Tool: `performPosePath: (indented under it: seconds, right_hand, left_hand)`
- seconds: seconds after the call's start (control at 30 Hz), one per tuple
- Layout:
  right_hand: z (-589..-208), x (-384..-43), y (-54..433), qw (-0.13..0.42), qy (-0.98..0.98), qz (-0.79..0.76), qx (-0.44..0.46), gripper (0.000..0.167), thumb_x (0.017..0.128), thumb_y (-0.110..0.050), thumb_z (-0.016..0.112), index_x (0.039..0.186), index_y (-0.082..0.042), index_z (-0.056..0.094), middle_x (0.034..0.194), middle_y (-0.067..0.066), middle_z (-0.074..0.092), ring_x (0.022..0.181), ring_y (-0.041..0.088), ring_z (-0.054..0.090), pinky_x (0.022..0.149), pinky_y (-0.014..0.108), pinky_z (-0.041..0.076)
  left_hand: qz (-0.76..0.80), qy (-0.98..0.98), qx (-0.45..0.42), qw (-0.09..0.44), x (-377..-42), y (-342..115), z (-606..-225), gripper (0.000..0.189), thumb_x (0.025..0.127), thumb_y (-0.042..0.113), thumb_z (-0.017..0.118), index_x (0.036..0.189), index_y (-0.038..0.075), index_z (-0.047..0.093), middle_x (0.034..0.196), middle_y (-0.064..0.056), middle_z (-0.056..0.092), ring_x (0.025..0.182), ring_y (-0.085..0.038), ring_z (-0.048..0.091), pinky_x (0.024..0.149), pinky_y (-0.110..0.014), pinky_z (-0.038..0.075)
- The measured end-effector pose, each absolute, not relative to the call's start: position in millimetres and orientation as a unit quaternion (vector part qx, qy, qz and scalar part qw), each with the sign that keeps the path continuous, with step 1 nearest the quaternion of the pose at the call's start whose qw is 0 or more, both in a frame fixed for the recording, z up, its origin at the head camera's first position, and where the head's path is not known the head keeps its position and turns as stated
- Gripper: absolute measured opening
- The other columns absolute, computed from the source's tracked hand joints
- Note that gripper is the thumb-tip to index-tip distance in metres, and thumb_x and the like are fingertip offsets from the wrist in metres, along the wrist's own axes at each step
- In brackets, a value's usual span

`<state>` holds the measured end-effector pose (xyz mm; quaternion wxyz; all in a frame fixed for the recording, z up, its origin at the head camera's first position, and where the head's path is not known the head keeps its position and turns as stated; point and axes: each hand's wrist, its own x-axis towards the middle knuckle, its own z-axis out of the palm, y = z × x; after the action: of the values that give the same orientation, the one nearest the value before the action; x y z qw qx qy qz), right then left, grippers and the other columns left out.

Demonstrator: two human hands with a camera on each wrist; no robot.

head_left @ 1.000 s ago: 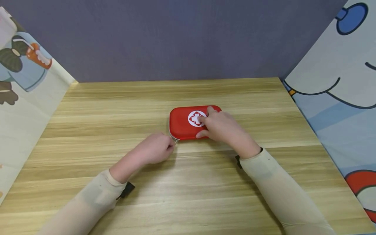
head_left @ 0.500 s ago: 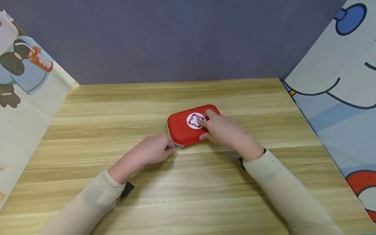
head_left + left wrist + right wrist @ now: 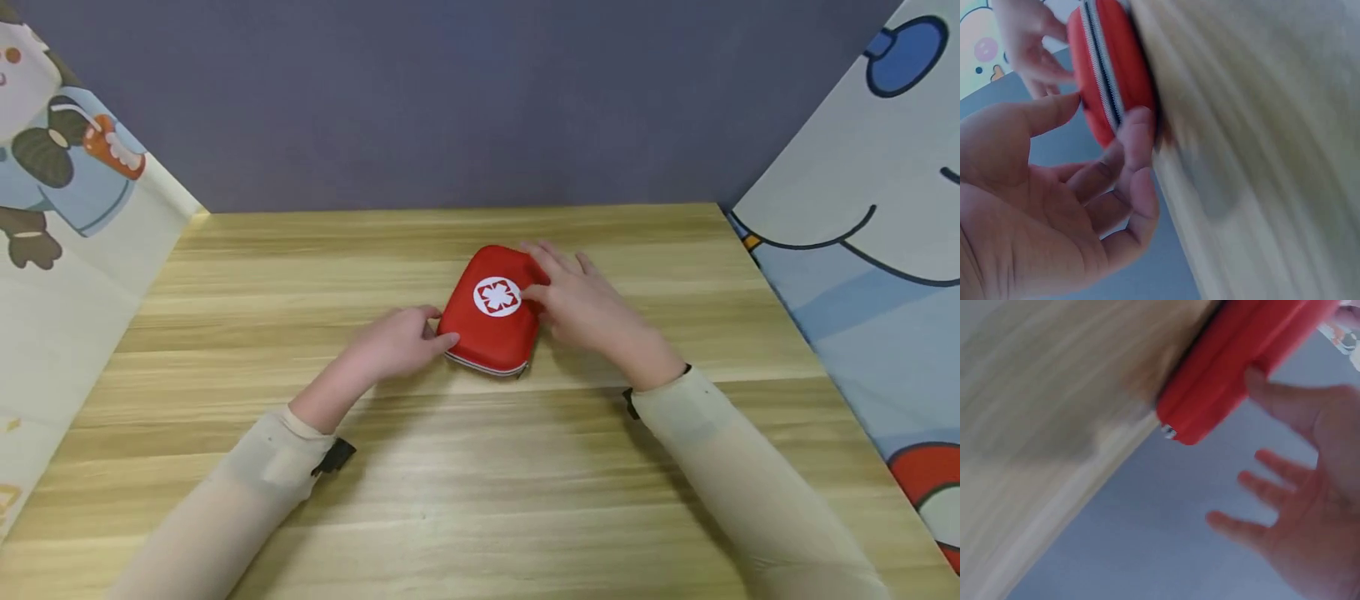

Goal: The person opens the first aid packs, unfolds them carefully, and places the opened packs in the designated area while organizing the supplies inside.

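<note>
A red zippered first-aid case (image 3: 480,329) with a white round emblem lies on the wooden table, its short zipped side facing the person. At its front left corner my left hand (image 3: 401,340) pinches it, thumb on the top and fingers against the side. The left wrist view shows the silver zipper (image 3: 1104,69) running between that thumb and index finger. My right hand (image 3: 588,308) is at the case's right side with fingers spread and fairly straight. In the right wrist view its thumb (image 3: 1266,387) touches the red shell, while the other fingers stand away from it.
The wooden table (image 3: 450,500) ends at a plain grey-blue wall (image 3: 450,108) behind. Cartoon-printed panels (image 3: 847,183) border it on both sides. Black straps (image 3: 335,456) show at the sleeve cuffs.
The case has turned counterclockwise, bringing its zipper pull from the front left to the front right. My left hand has moved from the pull to the case's corner; my right fingers have spread.
</note>
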<state>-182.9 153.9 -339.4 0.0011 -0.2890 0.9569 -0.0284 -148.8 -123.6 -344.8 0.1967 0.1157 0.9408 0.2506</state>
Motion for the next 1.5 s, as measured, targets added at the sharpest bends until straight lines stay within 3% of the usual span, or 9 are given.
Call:
performPosePath:
  seconds: [0.17, 0.27, 0.47, 0.77, 1.0, 1.17, 1.4, 1.47, 1.5]
  right_hand:
    - [-348, -188, 147, -0.006, 0.973, -0.064, -0.222, 0.042, 0.101, -0.018, 0.069, 0.142, -0.007, 0.068, 0.152, 0.022, 0.058, 0.141, 0.040, 0.057, 0.111, 0.063, 0.052]
    - [-353, -184, 141, 0.014, 0.973, -0.100, -0.209, 0.048, 0.104, -0.029, 0.067, 0.144, -0.001, 0.065, 0.141, 0.024, 0.066, 0.129, 0.040, 0.066, 0.106, 0.056, 0.057]
    - [-358, -172, 130, 0.044, 0.970, -0.119, -0.208, 0.066, 0.103, -0.046, 0.068, 0.148, 0.001, 0.058, 0.144, 0.026, 0.063, 0.129, 0.040, 0.067, 0.107, 0.054, 0.058]
    - [-359, -158, 126, 0.074, 0.971, -0.116, -0.196, 0.092, 0.098, -0.059, 0.070, 0.160, 0.003, 0.042, 0.171, 0.029, 0.032, 0.145, 0.048, 0.053, 0.110, 0.057, 0.055]
    - [-359, -146, 122, 0.046, 0.971, -0.083, -0.220, 0.104, 0.093, -0.066, 0.072, 0.161, 0.006, 0.039, 0.170, 0.028, 0.035, 0.151, 0.048, 0.045, 0.116, 0.058, 0.050]
    - [-355, -141, 114, 0.026, 0.969, -0.083, -0.232, 0.106, 0.092, -0.067, 0.072, 0.164, 0.001, 0.035, 0.169, 0.024, 0.039, 0.152, 0.049, 0.043, 0.118, 0.060, 0.047]
    - [-347, -139, 113, -0.018, 0.964, -0.152, -0.217, 0.097, 0.096, -0.047, 0.077, 0.167, -0.001, 0.028, 0.163, 0.026, 0.046, 0.138, 0.046, 0.059, 0.105, 0.057, 0.058]
    - [-344, -138, 116, -0.017, 0.960, -0.186, -0.207, 0.097, 0.097, -0.043, 0.077, 0.168, -0.004, 0.024, 0.163, 0.025, 0.044, 0.134, 0.044, 0.061, 0.103, 0.057, 0.059]
    - [-343, -138, 119, -0.014, 0.958, -0.204, -0.201, 0.097, 0.098, -0.042, 0.076, 0.170, -0.006, 0.021, 0.165, 0.024, 0.042, 0.133, 0.043, 0.061, 0.102, 0.057, 0.059]
  left_hand:
    - [0.282, 0.930, 0.111, 0.208, -152, -116, -354, 0.079, 0.103, 0.046, 0.065, 0.160, -0.003, 0.041, 0.086, 0.002, 0.081, 0.082, -0.015, 0.067, 0.097, -0.042, 0.054]
    - [0.287, 0.928, 0.107, 0.211, -153, -114, -357, 0.083, 0.103, 0.048, 0.065, 0.161, -0.004, 0.036, 0.086, 0.003, 0.080, 0.083, -0.016, 0.067, 0.100, -0.043, 0.054]
    - [0.300, 0.921, 0.100, 0.226, -154, -116, -358, 0.081, 0.104, 0.047, 0.065, 0.160, -0.004, 0.037, 0.094, 0.001, 0.082, 0.100, -0.019, 0.071, 0.106, -0.047, 0.054]
    - [0.327, 0.912, 0.099, 0.228, -159, -118, -361, 0.066, 0.105, 0.045, 0.063, 0.152, 0.000, 0.049, 0.103, -0.004, 0.082, 0.102, -0.022, 0.071, 0.097, -0.043, 0.056]
    - [0.353, 0.908, 0.102, 0.201, -160, -118, -357, 0.060, 0.105, 0.042, 0.065, 0.147, 0.001, 0.054, 0.117, -0.013, 0.077, 0.103, -0.026, 0.071, 0.091, -0.039, 0.058]
    - [0.356, 0.909, 0.127, 0.174, -154, -114, -348, 0.064, 0.105, 0.041, 0.065, 0.152, 0.002, 0.049, 0.119, -0.010, 0.074, 0.101, -0.024, 0.070, 0.091, -0.039, 0.057]
    - [0.367, 0.898, 0.195, 0.144, -144, -103, -335, 0.075, 0.104, 0.036, 0.068, 0.161, -0.001, 0.036, 0.123, -0.011, 0.069, 0.074, -0.015, 0.064, 0.070, -0.030, 0.056]
    - [0.343, 0.908, 0.198, 0.140, -144, -103, -336, 0.078, 0.103, 0.039, 0.069, 0.162, 0.000, 0.035, 0.129, -0.014, 0.067, 0.082, -0.020, 0.067, 0.077, -0.036, 0.060]
    - [0.327, 0.914, 0.194, 0.139, -143, -104, -337, 0.081, 0.103, 0.042, 0.070, 0.162, 0.000, 0.035, 0.136, -0.018, 0.065, 0.094, -0.025, 0.071, 0.085, -0.041, 0.062]
